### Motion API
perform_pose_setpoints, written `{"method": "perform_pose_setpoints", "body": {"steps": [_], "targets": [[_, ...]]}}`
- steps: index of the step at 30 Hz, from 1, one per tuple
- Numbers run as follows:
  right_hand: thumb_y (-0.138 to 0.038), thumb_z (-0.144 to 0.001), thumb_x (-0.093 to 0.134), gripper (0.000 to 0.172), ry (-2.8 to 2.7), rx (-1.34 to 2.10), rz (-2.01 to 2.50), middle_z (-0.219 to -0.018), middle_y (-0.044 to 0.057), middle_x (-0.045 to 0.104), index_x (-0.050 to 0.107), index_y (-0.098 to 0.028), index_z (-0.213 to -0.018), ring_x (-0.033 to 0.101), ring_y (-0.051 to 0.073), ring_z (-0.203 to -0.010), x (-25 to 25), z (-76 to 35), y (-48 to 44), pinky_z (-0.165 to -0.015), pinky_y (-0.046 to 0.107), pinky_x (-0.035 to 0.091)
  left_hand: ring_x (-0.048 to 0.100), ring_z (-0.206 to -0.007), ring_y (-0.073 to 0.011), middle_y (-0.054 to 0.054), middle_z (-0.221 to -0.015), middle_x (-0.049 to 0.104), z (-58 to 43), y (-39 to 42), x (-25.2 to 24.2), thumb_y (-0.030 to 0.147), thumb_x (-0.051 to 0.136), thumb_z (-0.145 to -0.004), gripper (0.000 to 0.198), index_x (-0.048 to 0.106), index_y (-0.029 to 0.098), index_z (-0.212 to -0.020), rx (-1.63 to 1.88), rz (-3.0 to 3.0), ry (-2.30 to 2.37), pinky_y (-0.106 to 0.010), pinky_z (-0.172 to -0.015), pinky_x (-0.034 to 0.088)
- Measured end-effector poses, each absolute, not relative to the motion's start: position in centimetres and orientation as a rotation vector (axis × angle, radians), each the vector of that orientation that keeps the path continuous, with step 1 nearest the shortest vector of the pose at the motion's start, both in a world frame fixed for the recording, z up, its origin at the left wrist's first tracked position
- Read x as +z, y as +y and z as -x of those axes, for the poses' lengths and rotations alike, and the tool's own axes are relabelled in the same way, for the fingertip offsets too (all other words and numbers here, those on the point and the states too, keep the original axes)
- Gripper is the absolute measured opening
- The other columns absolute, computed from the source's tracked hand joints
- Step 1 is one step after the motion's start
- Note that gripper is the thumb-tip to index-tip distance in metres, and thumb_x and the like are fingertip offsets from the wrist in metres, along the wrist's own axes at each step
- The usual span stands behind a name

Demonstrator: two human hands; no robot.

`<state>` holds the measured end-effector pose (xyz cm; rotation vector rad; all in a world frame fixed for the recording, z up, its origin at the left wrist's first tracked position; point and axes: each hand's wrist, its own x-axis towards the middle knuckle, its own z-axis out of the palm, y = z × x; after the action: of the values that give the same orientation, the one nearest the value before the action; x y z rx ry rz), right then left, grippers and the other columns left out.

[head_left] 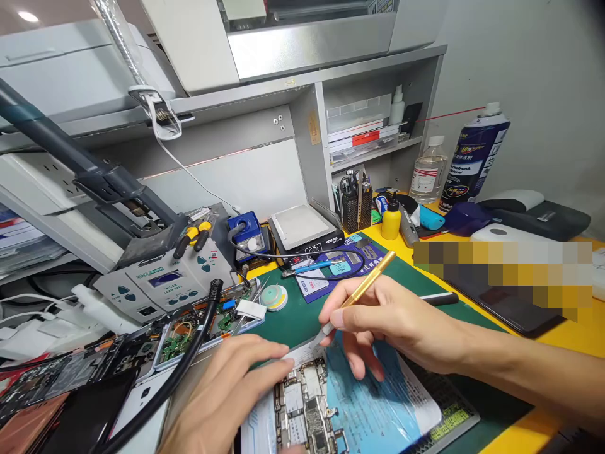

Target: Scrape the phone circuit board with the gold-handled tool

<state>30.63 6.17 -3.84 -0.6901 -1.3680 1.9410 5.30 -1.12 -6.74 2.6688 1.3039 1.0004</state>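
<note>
My right hand (pixel 378 318) grips a slim craft knife with a gold handle (pixel 373 277) like a pen. Its silvery tip points down at the upper edge of a blue and white sheet (pixel 378 403). My left hand (pixel 227 391) lies at the sheet's left side, fingers stretched out, with the fingertips near the knife tip. Between the hands, a phone circuit board (pixel 309 407) with metal shields and chips lies on the sheet. The left thumb is mostly out of sight at the bottom edge, blurred.
A green mat (pixel 293 309) covers the yellow table. A soldering station (pixel 165 277) with a black hose (pixel 193 347) stands left, near a tray of boards (pixel 184 343). Behind are a blue tool (pixel 314 268), a yellow bottle (pixel 391 221) and a spray can (pixel 475 157). A dark phone (pixel 510 309) lies right.
</note>
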Motion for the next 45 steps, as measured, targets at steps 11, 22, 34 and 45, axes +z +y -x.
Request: {"method": "perform_pose_setpoints", "body": {"steps": [11,22,34,45], "targets": [[-0.036,-0.086,0.078,0.028,-1.511,1.919,0.546,-0.069,0.000,0.067,0.071,-0.013,-0.101,0.068,0.011,-0.055,-4.1,-31.0,6.0,-0.043,0.014,0.050,0.068,-0.082,-0.0148,0.003,-0.088,0.071,-9.1,0.1,-3.1,0.035,0.058,-0.096,0.013,0.070,0.029,-0.093,0.890,-2.236,1.386,-0.024,-0.073,0.055],[-0.040,-0.078,0.085,0.035,-1.480,1.853,0.660,-0.074,0.002,0.068,0.077,-0.013,-0.099,0.063,0.011,-0.055,-4.3,-30.5,5.4,-0.042,0.016,0.049,0.062,-0.072,-0.0142,0.001,-0.076,0.065,-9.2,0.1,-3.4,0.030,0.054,-0.097,0.024,0.062,0.022,-0.076,0.963,-2.225,1.413,-0.027,-0.068,0.048],[-0.049,-0.079,0.081,0.041,-1.347,1.849,0.618,-0.076,0.004,0.067,0.065,-0.011,-0.082,0.065,0.012,-0.055,-4.1,-29.4,5.4,-0.042,0.017,0.051,0.064,-0.076,-0.0158,0.000,-0.082,0.069,-9.6,0.2,-3.2,0.031,0.058,-0.097,0.021,0.066,0.023,-0.079,1.020,-2.163,1.452,-0.029,-0.074,0.047],[-0.035,-0.086,0.079,0.026,-1.300,1.890,0.539,-0.079,0.004,0.068,0.069,-0.011,-0.090,0.069,0.012,-0.059,-4.0,-29.5,5.1,-0.044,0.015,0.053,0.058,-0.068,-0.0147,0.001,-0.071,0.065,-7.8,-0.5,-1.9,0.048,0.058,-0.093,0.033,0.066,0.023,-0.074,0.880,-1.892,1.454,-0.024,-0.065,0.047]]}}
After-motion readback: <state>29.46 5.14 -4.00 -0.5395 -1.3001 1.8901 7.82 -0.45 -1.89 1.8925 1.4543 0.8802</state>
